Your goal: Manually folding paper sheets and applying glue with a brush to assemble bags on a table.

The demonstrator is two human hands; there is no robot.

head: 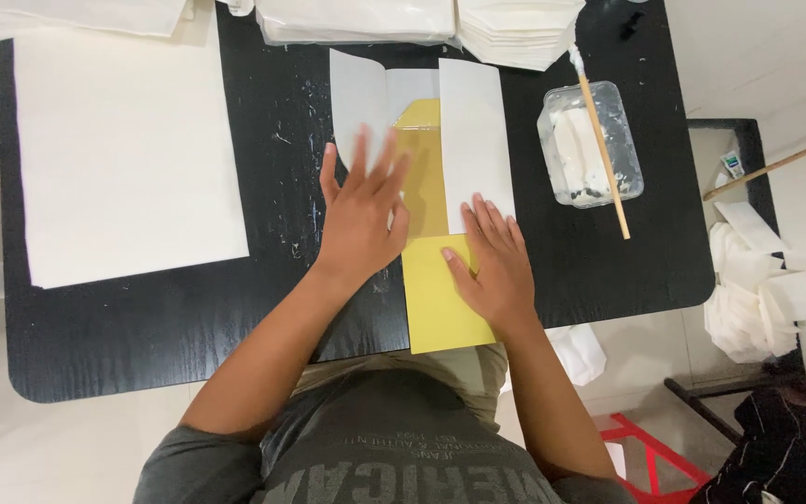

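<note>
Nearest the person, a flat yellow rectangular card template [440,303] lies on the black wood-grain table [142,327], its near end jutting just past the table edge toward the lap and its far end running under a sheet of thin white paper [473,131] whose two side flaps are folded inward over it. The right hand [494,266] rests palm down where card and paper meet: its fingers lie close together and flat on the right flap, the thumb splayed left onto the bare yellow. Just left of those fingers the left hand [361,219] presses flat on the left flap with fingers fanned apart, slightly blurred; neither hand pinches anything. The paper looks light, limp and easily creased, likely to slide on the smooth card, so it seems best handled by flat pressure along the folds or lifted by a free edge; the card looks stiffer and could be taken by its exposed near end. Right of the right fingertips stands a clear plastic tub of white paste [590,145] with a wooden stick brush [601,140] across it. Left of the left fingers lies a large white sheet [123,149]; beyond the fingertips sit stacks of folded white paper [515,33].
</note>
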